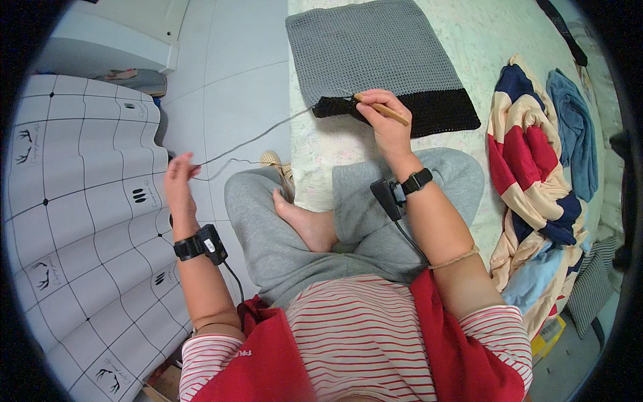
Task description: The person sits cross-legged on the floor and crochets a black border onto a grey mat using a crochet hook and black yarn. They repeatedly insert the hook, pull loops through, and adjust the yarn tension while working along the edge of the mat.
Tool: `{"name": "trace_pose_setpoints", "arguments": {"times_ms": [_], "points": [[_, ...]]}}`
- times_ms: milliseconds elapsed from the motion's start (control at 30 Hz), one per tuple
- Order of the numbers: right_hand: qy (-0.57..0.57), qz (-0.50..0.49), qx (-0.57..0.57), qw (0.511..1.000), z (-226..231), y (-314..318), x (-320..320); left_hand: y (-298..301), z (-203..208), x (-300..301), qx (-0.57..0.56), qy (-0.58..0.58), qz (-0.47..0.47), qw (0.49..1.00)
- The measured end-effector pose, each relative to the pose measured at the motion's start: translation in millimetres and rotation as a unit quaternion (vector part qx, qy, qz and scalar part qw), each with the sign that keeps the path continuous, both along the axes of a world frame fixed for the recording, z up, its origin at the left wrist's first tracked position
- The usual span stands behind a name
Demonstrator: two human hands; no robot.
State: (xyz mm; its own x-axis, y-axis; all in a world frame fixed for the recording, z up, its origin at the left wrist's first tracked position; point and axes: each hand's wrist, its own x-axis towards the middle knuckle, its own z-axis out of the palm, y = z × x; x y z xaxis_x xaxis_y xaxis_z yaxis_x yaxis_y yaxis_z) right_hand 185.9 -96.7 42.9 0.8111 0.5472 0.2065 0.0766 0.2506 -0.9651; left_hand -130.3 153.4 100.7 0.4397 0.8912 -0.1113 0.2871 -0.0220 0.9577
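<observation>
Grey-black crochet panel (378,53), near-left corner bunched — yarn (276,126) stretched leftward, tan hook (395,116) slanted

The head view (wide fisheye) looks down from close above the striped shirt (355,328) and gray trousers (261,234).

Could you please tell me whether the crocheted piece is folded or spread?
Mostly spread: its grey part lies flat; the black band bunches by the right hand.

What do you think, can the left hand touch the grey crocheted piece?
Probably yes: only grey yarn stretches between the left hand and the grey crocheted piece, with nothing solid in the way.
</observation>
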Motion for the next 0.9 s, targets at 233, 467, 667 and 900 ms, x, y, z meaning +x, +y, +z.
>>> {"name": "trace_pose_setpoints", "arguments": {"times_ms": [233,467,667,900], "points": [[0.005,0.024,0.005,1.000,2.1,-1.8,-1.6,-47.1,-5.0,104.2,0.044,0.015,-0.173,0.984],[0.010,0.025,-0.005,1.000,7.9,-7.4,2.1,-86.1,-1.5,233.5,-0.066,-0.005,-0.338,0.939],[-0.021,0.033,-0.007,0.999,2.8,-6.2,6.7,-89.2,-5.7,234.3,-0.202,-0.095,-0.383,0.896],[-0.005,0.039,0.009,0.999,4.7,-5.3,6.3,-95.5,0.3,231.6,-0.176,-0.180,-0.295,0.922]]}}
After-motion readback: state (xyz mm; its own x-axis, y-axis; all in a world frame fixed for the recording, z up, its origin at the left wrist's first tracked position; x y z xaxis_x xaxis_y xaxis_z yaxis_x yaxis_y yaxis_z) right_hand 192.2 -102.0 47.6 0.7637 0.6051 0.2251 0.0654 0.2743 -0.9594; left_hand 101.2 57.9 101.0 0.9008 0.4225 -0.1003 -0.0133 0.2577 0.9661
